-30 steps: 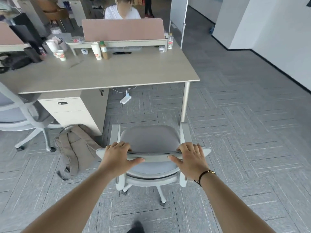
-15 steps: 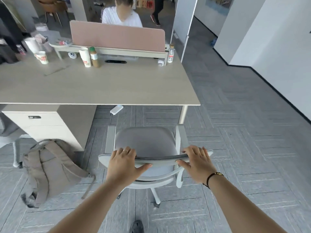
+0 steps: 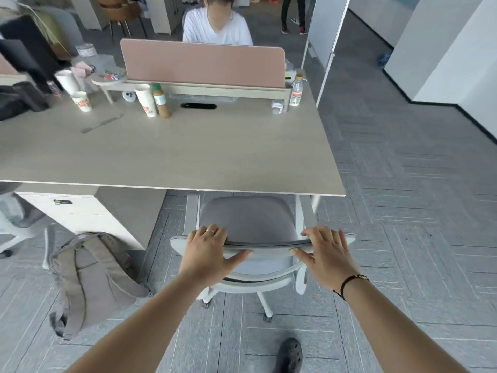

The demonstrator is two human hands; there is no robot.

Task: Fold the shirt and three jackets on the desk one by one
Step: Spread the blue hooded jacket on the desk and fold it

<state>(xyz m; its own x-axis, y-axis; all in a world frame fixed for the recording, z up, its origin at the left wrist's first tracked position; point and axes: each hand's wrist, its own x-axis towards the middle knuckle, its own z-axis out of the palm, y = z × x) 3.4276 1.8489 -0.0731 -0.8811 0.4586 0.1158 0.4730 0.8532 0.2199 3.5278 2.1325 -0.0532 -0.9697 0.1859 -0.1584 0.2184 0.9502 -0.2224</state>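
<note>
Both the left hand [image 3: 205, 254] and the right hand [image 3: 326, 255] gripped the top of the grey chair's backrest [image 3: 265, 244], fingers curled over it, the seat tucked just under the table [image 3: 188, 157]; no shirt or jackets were visible there.

**Both hands set on chair backrest top**

Both bare forearms reach forward and down, roughly parallel. Left hand [image 3: 205, 251]: fingers curled over the top edge of the chair backrest [image 3: 265, 247], thumb spread along its near face; ring on one finger. Right hand [image 3: 326, 254]: fingers draped over the same edge, thumb pointing inward along the near side. Dark cord bracelet [image 3: 347, 282] on the right wrist.
</note>
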